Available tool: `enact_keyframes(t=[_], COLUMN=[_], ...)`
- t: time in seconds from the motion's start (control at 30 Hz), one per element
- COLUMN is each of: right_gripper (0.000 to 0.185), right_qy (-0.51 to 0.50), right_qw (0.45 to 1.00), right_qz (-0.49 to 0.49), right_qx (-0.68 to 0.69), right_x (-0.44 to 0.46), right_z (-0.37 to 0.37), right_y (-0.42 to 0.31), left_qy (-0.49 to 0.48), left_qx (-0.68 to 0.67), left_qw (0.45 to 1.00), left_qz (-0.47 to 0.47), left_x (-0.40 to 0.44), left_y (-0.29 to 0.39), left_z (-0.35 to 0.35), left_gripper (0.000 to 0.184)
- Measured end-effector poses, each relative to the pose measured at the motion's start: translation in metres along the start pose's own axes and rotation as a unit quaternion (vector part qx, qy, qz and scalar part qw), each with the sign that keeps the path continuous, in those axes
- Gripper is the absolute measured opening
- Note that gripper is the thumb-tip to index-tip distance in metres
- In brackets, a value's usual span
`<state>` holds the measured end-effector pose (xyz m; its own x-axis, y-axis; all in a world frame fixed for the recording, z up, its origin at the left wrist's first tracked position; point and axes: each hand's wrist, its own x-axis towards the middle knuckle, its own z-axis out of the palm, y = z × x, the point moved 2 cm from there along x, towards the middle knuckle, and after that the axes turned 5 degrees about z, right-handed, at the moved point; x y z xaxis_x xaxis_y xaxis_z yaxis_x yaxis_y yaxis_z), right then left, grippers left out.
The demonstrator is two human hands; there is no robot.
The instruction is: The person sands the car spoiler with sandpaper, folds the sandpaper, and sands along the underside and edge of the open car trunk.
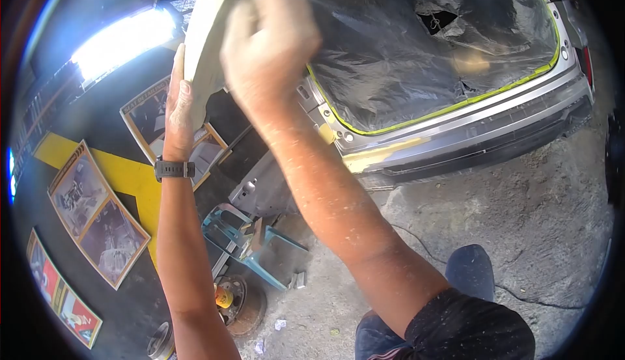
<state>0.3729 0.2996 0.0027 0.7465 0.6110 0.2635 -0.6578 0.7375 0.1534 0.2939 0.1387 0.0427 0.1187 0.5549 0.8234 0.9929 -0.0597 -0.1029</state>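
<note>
My left hand (pixel 178 103) lies along the left edge of a raised pale body panel (pixel 211 31), its fingers stretched out and the palm against the edge. A dark watch (pixel 174 168) circles that wrist. My right hand (pixel 270 44) is up at the panel's face, curled into a fist and smeared by motion. What it holds, if anything, is hidden. Pale dust specks both the hand and the forearm. To the right stands the rear of a car (pixel 469 122), its opening covered with dark plastic sheeting (pixel 397 54) edged in yellow-green tape (pixel 416 118).
A blue plastic stool (pixel 260 256) with things on it stands below left, near a rusty wheel rim (pixel 246 304) bearing a yellow can (pixel 223 296). Framed posters (pixel 97 213) hang on the wall. A bright lamp (pixel 127 41) shines upper left. A cable (pixel 521 300) crosses the concrete floor (pixel 495 210).
</note>
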Motion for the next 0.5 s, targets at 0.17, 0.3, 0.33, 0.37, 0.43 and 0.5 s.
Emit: enact_keyframes(t=[0.17, 0.3, 0.33, 0.37, 0.43, 0.5], right_gripper=[0.006, 0.007, 0.01, 0.01, 0.013, 0.012], right_qy=[-0.033, -0.052, -0.02, -0.017, -0.035, -0.023], right_qw=[0.972, 0.926, 0.909, 0.909, 0.937, 0.933], right_qz=[0.192, 0.315, 0.34, 0.34, 0.314, 0.317], right_qx=[0.131, 0.2, 0.241, 0.24, 0.147, 0.169], right_x=[-0.026, 0.019, 0.024, 0.016, -0.016, -0.009], right_z=[0.006, -0.002, 0.001, 0.001, 0.003, 0.003], right_y=[-0.017, -0.024, -0.027, -0.027, -0.023, -0.02], left_qy=[0.006, 0.006, 0.006, 0.005, 0.004, 0.002], left_qx=[-0.001, 0.003, 0.004, 0.005, 0.005, -0.002], left_qw=[1.0, 1.0, 1.0, 1.0, 1.0, 1.0], left_qz=[-0.003, -0.006, -0.008, -0.01, -0.015, -0.026], left_x=[0.0, 0.0, 0.001, 0.001, 0.002, 0.0], left_y=[0.002, 0.003, 0.003, 0.003, 0.004, 0.004], left_z=[0.0, 0.002, 0.003, 0.003, 0.003, 0.002], left_gripper=[0.083, 0.083, 0.083, 0.083, 0.083, 0.083])
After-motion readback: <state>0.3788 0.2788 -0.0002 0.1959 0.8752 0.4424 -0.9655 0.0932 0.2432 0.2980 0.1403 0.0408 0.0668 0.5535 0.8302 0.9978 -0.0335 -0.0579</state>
